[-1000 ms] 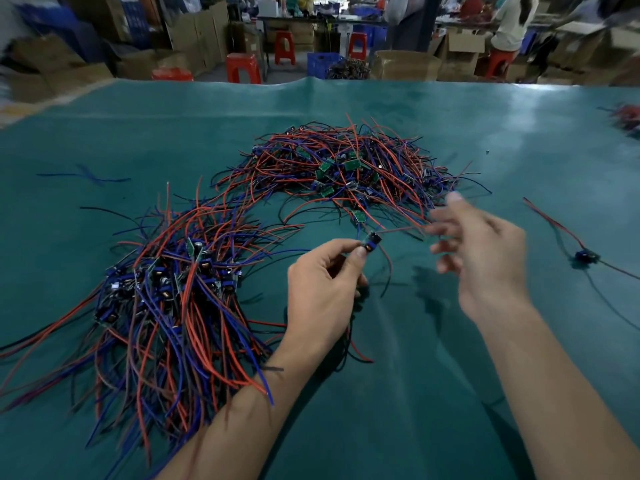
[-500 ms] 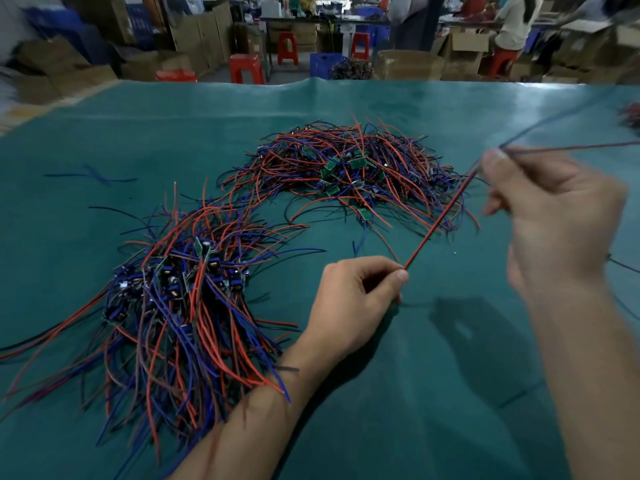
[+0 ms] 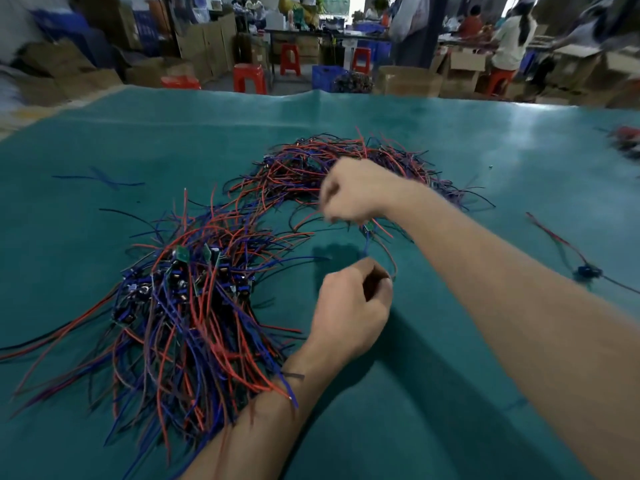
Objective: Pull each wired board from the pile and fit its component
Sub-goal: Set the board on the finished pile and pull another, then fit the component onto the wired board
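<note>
On a green table point(image 3: 450, 161), the left hand point(image 3: 349, 306) rests with fingers curled, pinching thin wires that rise to a small board point(image 3: 367, 229) hanging just under the right hand point(image 3: 353, 194). The right hand, blurred, reaches over the far pile of wires point(image 3: 311, 168), fingers curled. A nearer pile point(image 3: 187, 299) lies beside the left forearm. One wired piece point(image 3: 587, 271) lies apart at right.

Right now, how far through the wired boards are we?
Done: apparently the near pile beside the left forearm, boards bunched with wires fanned out, though fitted parts are too small to confirm. In hand: the left hand pinches a blue and a red wire leading up to a small board under the blurred right hand, which reaches into the far pile. Left: that far pile, still sizeable.
</note>
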Demonstrator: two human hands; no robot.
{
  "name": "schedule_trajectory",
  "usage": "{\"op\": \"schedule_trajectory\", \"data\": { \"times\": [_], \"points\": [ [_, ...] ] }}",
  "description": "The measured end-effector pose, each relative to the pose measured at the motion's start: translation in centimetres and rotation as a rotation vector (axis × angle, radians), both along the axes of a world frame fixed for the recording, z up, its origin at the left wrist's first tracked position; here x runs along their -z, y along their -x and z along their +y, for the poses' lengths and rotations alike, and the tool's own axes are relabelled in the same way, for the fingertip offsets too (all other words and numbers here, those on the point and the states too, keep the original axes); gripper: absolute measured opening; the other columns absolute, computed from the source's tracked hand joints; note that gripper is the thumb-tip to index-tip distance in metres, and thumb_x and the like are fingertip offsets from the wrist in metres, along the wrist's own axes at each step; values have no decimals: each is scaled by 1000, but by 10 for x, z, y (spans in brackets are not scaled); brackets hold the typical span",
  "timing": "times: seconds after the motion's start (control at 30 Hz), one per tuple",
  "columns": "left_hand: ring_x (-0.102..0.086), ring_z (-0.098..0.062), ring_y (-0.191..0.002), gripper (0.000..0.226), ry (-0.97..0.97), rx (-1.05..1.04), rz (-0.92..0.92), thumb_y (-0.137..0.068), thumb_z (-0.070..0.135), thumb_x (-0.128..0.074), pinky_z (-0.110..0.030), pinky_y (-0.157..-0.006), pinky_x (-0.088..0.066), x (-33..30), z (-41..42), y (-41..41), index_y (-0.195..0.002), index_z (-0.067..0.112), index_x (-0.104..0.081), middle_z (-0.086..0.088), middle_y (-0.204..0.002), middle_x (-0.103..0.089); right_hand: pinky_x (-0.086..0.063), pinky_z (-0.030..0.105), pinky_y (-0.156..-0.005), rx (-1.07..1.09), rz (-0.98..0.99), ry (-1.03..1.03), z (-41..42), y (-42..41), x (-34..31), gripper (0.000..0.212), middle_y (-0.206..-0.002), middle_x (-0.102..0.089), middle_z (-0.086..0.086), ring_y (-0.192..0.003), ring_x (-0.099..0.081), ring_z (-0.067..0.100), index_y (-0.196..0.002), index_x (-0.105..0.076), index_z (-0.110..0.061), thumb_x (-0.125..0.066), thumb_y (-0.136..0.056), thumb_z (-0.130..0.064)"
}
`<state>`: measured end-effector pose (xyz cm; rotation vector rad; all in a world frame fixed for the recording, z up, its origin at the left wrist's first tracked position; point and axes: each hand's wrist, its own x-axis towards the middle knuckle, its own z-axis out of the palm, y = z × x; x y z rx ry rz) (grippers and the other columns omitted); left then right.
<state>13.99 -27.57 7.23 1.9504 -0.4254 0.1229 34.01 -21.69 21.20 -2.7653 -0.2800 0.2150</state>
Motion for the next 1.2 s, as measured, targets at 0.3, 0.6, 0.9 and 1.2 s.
{"op": "schedule_trajectory", "data": {
  "times": [0.3, 0.6, 0.9, 1.2],
  "points": [
    [-33, -16, -59, 42, 147, -190, 49, -104, 34, -47, -43, -63, -29, -6, 2, -1, -68, 21, -30, 7, -56, -41, -52, 25, -70, 342, -70, -79, -213, 112, 78, 20, -81, -72, 1, -78, -71, 20, -87, -68, -24, -83, -77, -16],
    [-68, -23, -74, 39, 204, -48, 119, -93, 55, -47, -47, -78, -55, -2, -1, -2, -85, 20, -62, 1, -74, -72, -60, 24, -62, 353, 228, -1327, -219, 195, 90, 22, -77, -69, 6, -62, -69, 16, -104, -71, -3, -57, -89, 7],
    [-72, -18, -67, 18, 247, -22, 194, -77, 29, -69, -34, -67, -58, 3, 1, -7, -91, 19, -73, 1, -74, -76, -56, 21, -60, 347, 42, -1460, -202, 203, 105, 14, -83, -71, 10, -67, -64, 15, -87, -74, -4, -73, -73, -3],
    [-58, -19, -60, 18, 121, -53, 106, -92, 29, -64, -40, -66, -52, 4, 3, -9, -85, 18, -76, 0, -62, -66, -58, 22, -64, 389, -246, -1287, -200, 203, 108, 12, -78, -75, 3, -70, -68, 11, -85, -76, -7, -72, -86, 5]
  ]
}}
